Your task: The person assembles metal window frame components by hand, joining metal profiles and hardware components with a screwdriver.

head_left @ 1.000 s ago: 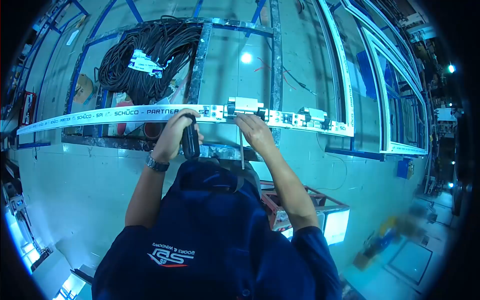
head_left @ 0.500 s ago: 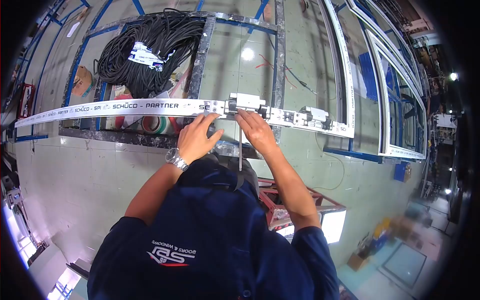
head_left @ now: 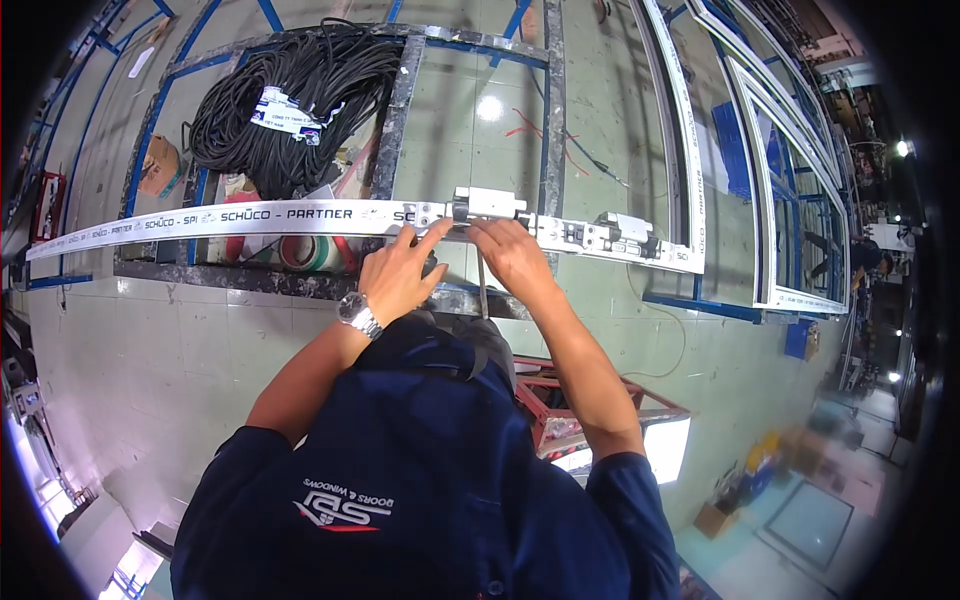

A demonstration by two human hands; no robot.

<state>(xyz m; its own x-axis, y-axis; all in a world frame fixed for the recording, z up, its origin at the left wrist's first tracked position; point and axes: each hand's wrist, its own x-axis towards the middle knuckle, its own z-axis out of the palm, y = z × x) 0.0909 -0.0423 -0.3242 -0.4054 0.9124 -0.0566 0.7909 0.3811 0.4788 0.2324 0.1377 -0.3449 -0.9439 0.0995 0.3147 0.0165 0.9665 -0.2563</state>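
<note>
A long white frame profile point(head_left: 290, 216) printed "SCHÜCO - PARTNER" runs across in front of me. On it sits a silver hinge point(head_left: 490, 203), and a second hinge point(head_left: 624, 228) lies further right. My left hand point(head_left: 398, 275) has its fingers apart, the index fingertip touching the profile just left of the first hinge. The fingers of my right hand point(head_left: 512, 262) are pressed together at the lower edge of that hinge. A thin metal rod point(head_left: 483, 290) hangs down from these fingertips; its upper end is hidden behind them.
A bundle of black gasket cord point(head_left: 290, 100) lies on the blue and grey metal rack point(head_left: 402, 110) beyond the profile. Rolls of tape point(head_left: 305, 252) sit below it. White frames point(head_left: 770, 180) stand at right. A red metal stand point(head_left: 540, 400) is by my right forearm.
The left index finger has stretched right toward the hinge. My right hand stays at the hinge, and the rod's lower end has risen. A person shows at the far right.
</note>
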